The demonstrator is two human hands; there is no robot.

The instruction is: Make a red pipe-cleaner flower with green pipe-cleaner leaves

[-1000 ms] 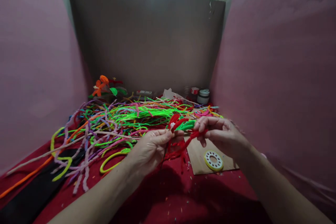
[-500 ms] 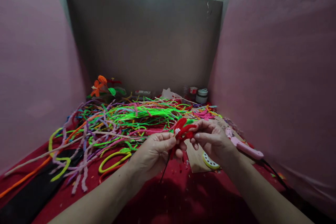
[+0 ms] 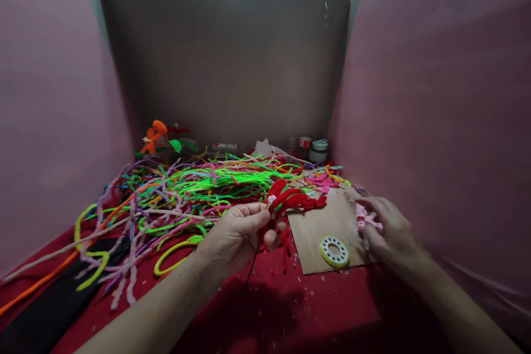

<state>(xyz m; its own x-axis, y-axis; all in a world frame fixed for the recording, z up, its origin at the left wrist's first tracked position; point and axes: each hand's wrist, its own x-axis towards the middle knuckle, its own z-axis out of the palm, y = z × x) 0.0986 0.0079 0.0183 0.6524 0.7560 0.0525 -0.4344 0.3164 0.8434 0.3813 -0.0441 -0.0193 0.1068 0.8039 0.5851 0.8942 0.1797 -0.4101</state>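
Note:
My left hand (image 3: 243, 232) is closed, pinching a red pipe-cleaner flower (image 3: 290, 198) at its base. The flower has a small white cluster at its centre, long red petals pointing right, and a thin dark stem hanging below the hand. On the right, my right hand (image 3: 392, 235) is wrapped around a pink hot glue gun (image 3: 365, 217), whose handle is hidden by the palm. Between the hands, a wooden board (image 3: 307, 232) lies on the red cloth, and a roll of yellow-edged tape (image 3: 334, 251) rests near its front edge.
A large heap of coloured pipe cleaners (image 3: 224, 180) spreads across the left and back. Behind it stand an orange flower (image 3: 153, 135) and a lidded jar (image 3: 318, 150). A black strip (image 3: 53, 298) lies at front left. Pink sheets (image 3: 448, 121) hang at both sides.
My right hand has let go of the red flower and moved right, onto the glue gun. My left hand still holds the flower and has shifted slightly left. The tape roll is now fully uncovered.

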